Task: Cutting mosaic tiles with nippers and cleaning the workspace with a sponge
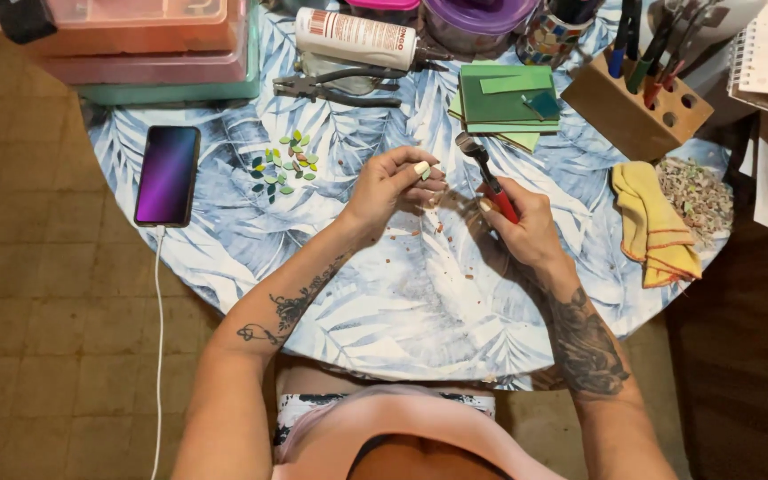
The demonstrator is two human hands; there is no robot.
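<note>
The left hand (390, 185) is raised just over the round table (420, 311) with its leaf-print cloth, fingers curled and pinching a small green tile piece (426, 173) between thumb and fingertips. The right hand (524, 227) is clenched around the red handles of a pair of nippers (487, 173), whose metal head points up and away, just beside the tile piece but not touching it as far as can be seen. Small reddish crumbs (437, 229) lie scattered on the cloth under and between both hands. To the left of the left hand, a cluster of small leaf-shaped tiles (284, 165) in greens and yellow lies flat on the cloth, and further left a phone (167, 175) rests with a white cable running off the table edge. Behind the hands lie pliers (335, 87), a white glue bottle (357, 38) on its side and a stack of green sheets (504, 102). A yellow cloth (653, 222) lies folded to the right, touching a heap of pale chips (700, 194)
</note>
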